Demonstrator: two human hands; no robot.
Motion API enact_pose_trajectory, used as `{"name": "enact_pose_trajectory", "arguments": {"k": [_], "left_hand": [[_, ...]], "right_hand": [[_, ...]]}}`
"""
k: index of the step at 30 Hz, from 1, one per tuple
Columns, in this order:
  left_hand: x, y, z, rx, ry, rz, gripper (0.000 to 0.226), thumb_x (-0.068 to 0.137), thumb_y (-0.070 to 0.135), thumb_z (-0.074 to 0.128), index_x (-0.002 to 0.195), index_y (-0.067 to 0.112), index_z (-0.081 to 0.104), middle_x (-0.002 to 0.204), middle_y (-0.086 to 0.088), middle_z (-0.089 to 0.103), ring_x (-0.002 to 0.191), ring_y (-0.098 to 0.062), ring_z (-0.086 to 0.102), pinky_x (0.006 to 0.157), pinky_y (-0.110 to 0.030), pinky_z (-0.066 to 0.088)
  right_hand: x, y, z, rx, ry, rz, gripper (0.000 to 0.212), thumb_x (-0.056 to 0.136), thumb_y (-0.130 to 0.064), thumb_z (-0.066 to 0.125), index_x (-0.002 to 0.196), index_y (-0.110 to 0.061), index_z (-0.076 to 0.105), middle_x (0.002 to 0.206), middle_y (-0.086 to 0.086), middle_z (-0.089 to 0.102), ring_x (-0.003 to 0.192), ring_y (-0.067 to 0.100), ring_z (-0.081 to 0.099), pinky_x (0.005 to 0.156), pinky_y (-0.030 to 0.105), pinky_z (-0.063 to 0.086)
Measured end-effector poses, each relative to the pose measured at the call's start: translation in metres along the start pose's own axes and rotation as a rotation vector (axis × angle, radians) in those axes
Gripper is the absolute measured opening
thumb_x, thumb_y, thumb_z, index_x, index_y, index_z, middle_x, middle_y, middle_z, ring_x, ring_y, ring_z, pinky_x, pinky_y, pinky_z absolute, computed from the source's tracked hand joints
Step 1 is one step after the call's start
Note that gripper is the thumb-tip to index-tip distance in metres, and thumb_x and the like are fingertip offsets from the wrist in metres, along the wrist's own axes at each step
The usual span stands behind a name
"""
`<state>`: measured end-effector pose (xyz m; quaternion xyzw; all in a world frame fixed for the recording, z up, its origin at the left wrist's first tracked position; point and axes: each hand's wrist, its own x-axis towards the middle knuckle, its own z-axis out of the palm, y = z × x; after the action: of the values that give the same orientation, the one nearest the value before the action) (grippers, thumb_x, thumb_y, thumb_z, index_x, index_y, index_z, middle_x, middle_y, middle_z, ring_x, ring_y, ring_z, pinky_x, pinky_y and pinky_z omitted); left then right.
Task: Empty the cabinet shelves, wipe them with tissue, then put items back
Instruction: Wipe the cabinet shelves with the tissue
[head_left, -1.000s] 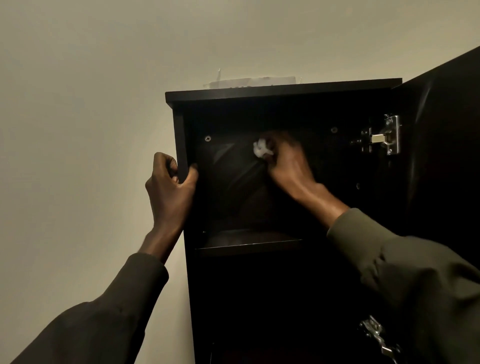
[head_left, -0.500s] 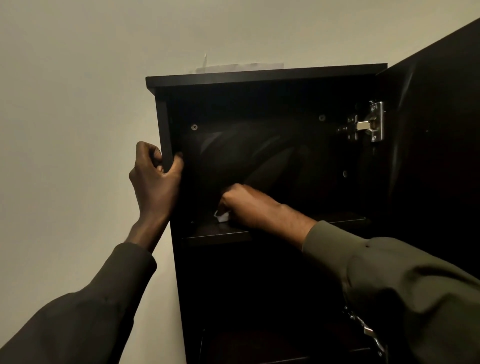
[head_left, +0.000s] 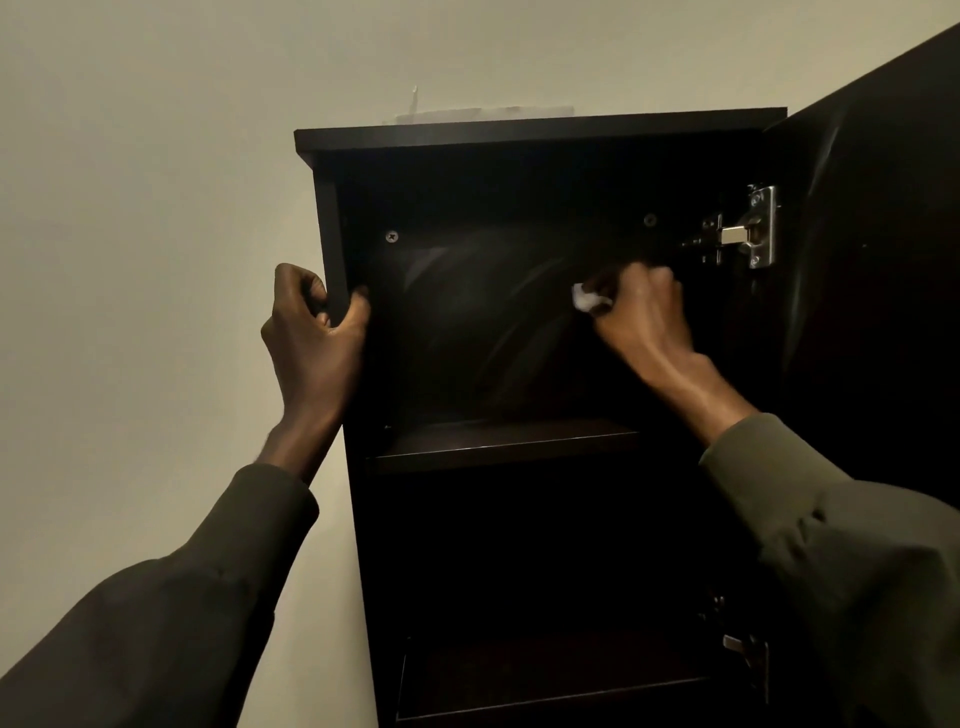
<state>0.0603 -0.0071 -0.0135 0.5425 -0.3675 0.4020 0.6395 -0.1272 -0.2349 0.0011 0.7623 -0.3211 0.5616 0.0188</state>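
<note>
A tall dark cabinet (head_left: 540, 130) stands against the wall with its door swung open to the right. My left hand (head_left: 311, 332) grips the front edge of the cabinet's left side panel. Inside the top compartment my right hand (head_left: 641, 314) holds a crumpled white tissue (head_left: 586, 299) against the back panel, high up on the right. Wipe streaks show on that back panel. The top shelf (head_left: 498, 447) below my hands has nothing on it.
The open door (head_left: 883, 260) fills the right side, held by a metal hinge (head_left: 748, 231). A lower hinge (head_left: 748, 654) shows near the bottom shelf (head_left: 545, 691). Something pale and flat lies on the cabinet top (head_left: 483, 113). Bare wall lies to the left.
My right hand has swept with the tissue from the back panel's top middle down to the shelf's left, then up to the upper right. My left hand kept its grip.
</note>
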Motion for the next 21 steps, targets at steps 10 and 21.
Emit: {"name": "enact_pose_trajectory", "arguments": {"k": [10, 21], "left_hand": [[0.000, -0.004, 0.001, -0.008, -0.008, 0.006, 0.031, 0.087, 0.024, 0.068, 0.086, 0.011, 0.040, 0.066, 0.009, 0.037, 0.053, -0.003, 0.039, 0.052, -0.006, 0.031], [0.001, -0.007, 0.002, -0.028, -0.001, 0.004, 0.031, 0.086, 0.026, 0.068, 0.087, 0.012, 0.040, 0.068, 0.011, 0.038, 0.056, -0.005, 0.040, 0.053, -0.005, 0.033]], "right_hand": [[-0.055, -0.056, 0.024, 0.060, -0.592, -0.303, 0.015, 0.083, -0.024, 0.075, 0.097, -0.019, 0.074, 0.097, 0.000, 0.070, 0.089, 0.012, 0.066, 0.068, 0.019, 0.049], [-0.023, -0.009, -0.036, -0.423, -0.607, 0.101, 0.024, 0.090, -0.022, 0.064, 0.109, -0.008, 0.062, 0.104, 0.013, 0.059, 0.100, 0.029, 0.060, 0.081, 0.037, 0.051]]}}
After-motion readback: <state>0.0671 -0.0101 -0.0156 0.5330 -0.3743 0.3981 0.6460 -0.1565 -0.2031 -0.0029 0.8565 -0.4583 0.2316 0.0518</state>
